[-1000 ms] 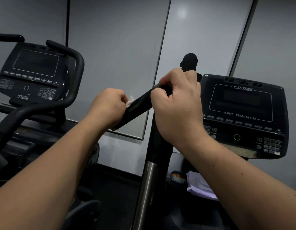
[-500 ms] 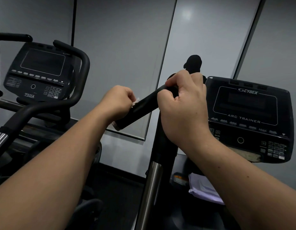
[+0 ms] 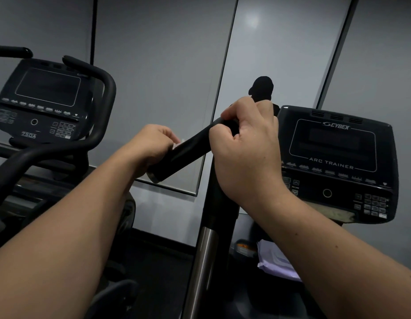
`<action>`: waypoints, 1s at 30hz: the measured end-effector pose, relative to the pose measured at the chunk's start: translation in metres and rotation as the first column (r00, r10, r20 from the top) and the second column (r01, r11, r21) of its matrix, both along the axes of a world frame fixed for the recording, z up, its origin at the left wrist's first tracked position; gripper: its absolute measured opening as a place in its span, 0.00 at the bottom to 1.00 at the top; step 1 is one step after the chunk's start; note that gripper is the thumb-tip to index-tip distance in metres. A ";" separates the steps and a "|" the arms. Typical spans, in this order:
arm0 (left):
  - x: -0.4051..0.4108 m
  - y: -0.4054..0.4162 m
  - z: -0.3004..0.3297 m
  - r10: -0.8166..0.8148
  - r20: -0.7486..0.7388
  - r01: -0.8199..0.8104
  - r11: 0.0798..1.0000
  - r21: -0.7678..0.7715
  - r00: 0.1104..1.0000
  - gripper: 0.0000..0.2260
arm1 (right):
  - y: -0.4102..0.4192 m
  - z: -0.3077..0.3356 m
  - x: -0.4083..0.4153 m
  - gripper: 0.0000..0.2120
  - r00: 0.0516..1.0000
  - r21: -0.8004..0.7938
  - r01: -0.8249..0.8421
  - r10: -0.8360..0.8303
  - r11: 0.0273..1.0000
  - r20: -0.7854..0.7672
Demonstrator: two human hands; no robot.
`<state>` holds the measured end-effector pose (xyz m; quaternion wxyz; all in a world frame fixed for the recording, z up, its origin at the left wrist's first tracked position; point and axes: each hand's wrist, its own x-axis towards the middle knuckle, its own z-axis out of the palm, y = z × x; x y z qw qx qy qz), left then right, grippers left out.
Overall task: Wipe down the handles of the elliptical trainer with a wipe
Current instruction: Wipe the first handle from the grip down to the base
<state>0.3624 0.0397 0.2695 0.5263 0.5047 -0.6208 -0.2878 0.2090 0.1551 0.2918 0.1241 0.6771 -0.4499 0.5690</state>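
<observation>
While curled round the handle (image 3: 188, 150), both hands (image 3: 246, 153).

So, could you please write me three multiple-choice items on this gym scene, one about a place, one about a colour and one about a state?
1. Where is the wipe?
A. On the console keypad
B. Under the left hand on the handle
C. On the floor

2. What colour is the handle's grip?
A. Black
B. Red
C. Yellow

3. What is the right hand doing?
A. Hanging free
B. Pressing a console button
C. Gripping the handle

Answers:
1 B: a white edge peeks out beside the left hand's fingers on the bar.
2 A: the bar between the hands is black.
3 C: its fingers and thumb curl round the bar's upper part.
</observation>
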 end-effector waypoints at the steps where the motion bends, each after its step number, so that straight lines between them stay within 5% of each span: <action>1: -0.002 0.000 0.000 0.005 -0.038 -0.005 1.000 -0.023 0.999 0.14 | 0.000 0.000 0.000 0.10 1.000 -0.003 0.000 0.000 1.000 0.001; 13: 0.006 0.006 -0.022 -0.039 -0.127 0.049 0.996 0.075 0.991 0.08 | -0.001 0.000 0.000 0.10 1.000 0.004 -0.005 0.005 1.000 0.023; 22: 0.008 0.000 -0.031 -0.022 -0.208 0.022 1.000 -0.002 0.978 0.04 | 0.000 0.001 0.000 0.10 1.000 0.009 -0.005 0.005 1.000 0.018; 30: -0.001 0.006 -0.049 -0.069 -0.555 0.143 0.986 0.091 0.829 0.08 | -0.001 0.000 0.000 0.10 1.000 0.000 -0.004 0.004 1.000 0.016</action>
